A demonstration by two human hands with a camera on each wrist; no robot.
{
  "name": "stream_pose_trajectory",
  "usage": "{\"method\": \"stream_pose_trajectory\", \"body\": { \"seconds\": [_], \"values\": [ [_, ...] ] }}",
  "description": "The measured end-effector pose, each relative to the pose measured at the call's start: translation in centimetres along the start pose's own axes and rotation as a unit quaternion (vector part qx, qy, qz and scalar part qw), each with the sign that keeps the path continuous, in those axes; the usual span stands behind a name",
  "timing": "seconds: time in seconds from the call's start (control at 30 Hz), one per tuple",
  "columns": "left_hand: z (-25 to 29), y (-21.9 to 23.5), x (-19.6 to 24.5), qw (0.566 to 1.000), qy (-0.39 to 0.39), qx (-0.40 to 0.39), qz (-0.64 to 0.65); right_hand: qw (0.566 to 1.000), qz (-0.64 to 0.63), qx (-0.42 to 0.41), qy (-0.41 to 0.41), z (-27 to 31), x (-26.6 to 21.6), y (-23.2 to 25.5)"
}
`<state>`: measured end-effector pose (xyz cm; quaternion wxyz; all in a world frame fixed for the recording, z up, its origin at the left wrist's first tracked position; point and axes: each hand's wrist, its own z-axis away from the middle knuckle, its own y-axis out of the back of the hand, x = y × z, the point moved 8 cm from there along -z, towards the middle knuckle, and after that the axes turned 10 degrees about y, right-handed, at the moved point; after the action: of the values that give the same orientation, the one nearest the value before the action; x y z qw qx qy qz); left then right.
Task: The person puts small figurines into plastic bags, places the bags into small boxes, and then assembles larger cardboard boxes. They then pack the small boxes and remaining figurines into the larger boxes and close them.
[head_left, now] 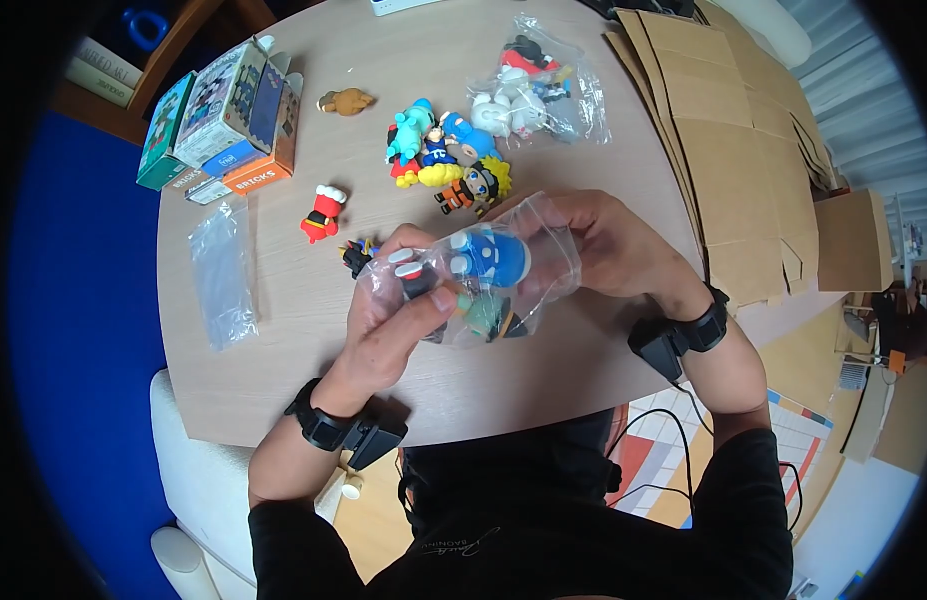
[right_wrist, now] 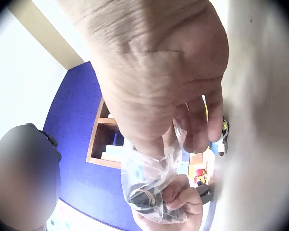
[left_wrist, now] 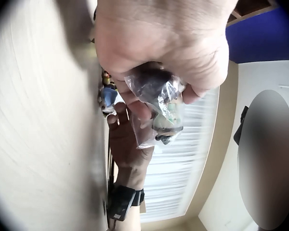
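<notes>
A clear plastic bag (head_left: 543, 235) with several small figures in it, one of them a blue figure (head_left: 495, 256), is held above the table's near part. My left hand (head_left: 388, 325) grips the bag's left side, thumb over a dark figure. At the bag's right end is my right hand (head_left: 623, 245), its fingers partly behind or inside the plastic; which, I cannot tell. In the left wrist view the bag (left_wrist: 156, 96) hangs from my left hand (left_wrist: 159, 43). The right wrist view has my right hand (right_wrist: 159, 72) with fingers at the bag (right_wrist: 149, 192).
Several loose figures lie beyond the bag, including an orange-clad one (head_left: 468, 188), a red one (head_left: 324, 214) and a brown one (head_left: 345, 101). Another filled bag (head_left: 583, 100) lies at the back right, an empty bag (head_left: 223, 280) at left, near boxes (head_left: 223, 115). Cardboard (head_left: 723, 130) stands right.
</notes>
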<state>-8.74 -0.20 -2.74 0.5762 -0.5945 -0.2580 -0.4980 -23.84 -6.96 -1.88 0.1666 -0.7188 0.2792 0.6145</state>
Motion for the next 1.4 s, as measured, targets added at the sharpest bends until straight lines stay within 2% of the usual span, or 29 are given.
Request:
{"method": "stream_pose_trajectory", "body": {
  "seconds": [0.07,0.17,0.27,0.33,0.4,0.43,0.53,0.57,0.67,0.7,0.77,0.87,0.93,0.97,1.03,1.1,1.17,1.37,1.4],
  "values": [
    [0.0,-0.2,0.3,1.0,-0.003,-0.004,-0.005,0.998,0.053,-0.027,0.034,-0.2,-0.7,0.0],
    [0.3,0.8,1.4,0.999,-0.027,0.034,0.023,1.0,-0.021,0.009,0.004,0.1,-0.7,1.1],
    [1.0,2.2,3.1,0.984,-0.079,0.146,0.06,0.996,-0.032,0.047,0.068,-0.3,-2.4,2.1],
    [1.5,4.1,4.2,0.977,-0.133,0.12,0.117,0.99,-0.078,0.106,0.057,0.0,-2.1,3.3],
    [2.0,5.7,5.2,0.952,-0.161,0.169,0.2,0.983,-0.107,0.141,0.054,0.3,-1.5,4.5],
    [1.8,5.3,6.1,0.95,-0.185,0.112,0.224,0.981,-0.113,0.147,0.057,0.3,-1.1,5.2],
    [0.9,5.8,5.8,0.946,-0.176,0.045,0.27,0.984,-0.085,0.155,0.031,0.1,-1.0,5.2],
    [1.0,5.8,5.0,0.937,-0.15,0.073,0.306,0.985,-0.069,0.156,0.017,0.0,-1.0,4.9],
    [0.4,4.4,3.9,0.959,-0.097,0.086,0.251,0.985,-0.075,0.156,0.005,-0.5,-1.5,3.5],
    [0.4,4.1,3.2,0.956,-0.079,0.052,0.278,0.986,-0.061,0.152,0.008,-0.4,-1.6,3.4],
    [0.2,3.0,2.5,0.976,-0.043,0.015,0.215,0.989,-0.034,0.145,0.013,-0.2,-2.0,3.4],
    [-0.1,0.9,1.7,0.984,-0.008,0.001,0.176,0.988,-0.045,0.138,0.059,0.1,-1.9,3.8],
    [-0.1,0.3,1.0,0.989,0.021,0.006,0.149,0.981,-0.075,0.132,0.12,0.0,-2.3,3.5],
    [-0.1,0.1,1.0,0.989,0.016,-0.009,0.146,0.976,-0.09,0.129,0.15,0.0,-2.6,3.4],
    [-0.2,0.1,0.6,0.994,0.018,-0.017,0.106,0.984,-0.049,0.088,0.146,-0.2,-2.8,2.8],
    [-0.3,-0.1,0.6,0.997,0.019,-0.026,0.063,0.992,-0.036,0.05,0.109,-0.2,-2.3,2.3],
    [-0.3,-0.6,0.6,0.999,0.02,-0.033,0.019,0.998,-0.052,0.013,0.037,0.3,-0.9,1.7],
    [-0.1,-1.6,1.2,0.988,-0.057,-0.029,-0.139,0.993,0.08,-0.035,0.082,-0.1,-1.9,0.6],
    [-0.2,-1.6,1.2,0.989,-0.049,-0.022,-0.134,0.994,0.068,-0.035,0.074,-0.1,-1.9,0.5]
  ]
}}
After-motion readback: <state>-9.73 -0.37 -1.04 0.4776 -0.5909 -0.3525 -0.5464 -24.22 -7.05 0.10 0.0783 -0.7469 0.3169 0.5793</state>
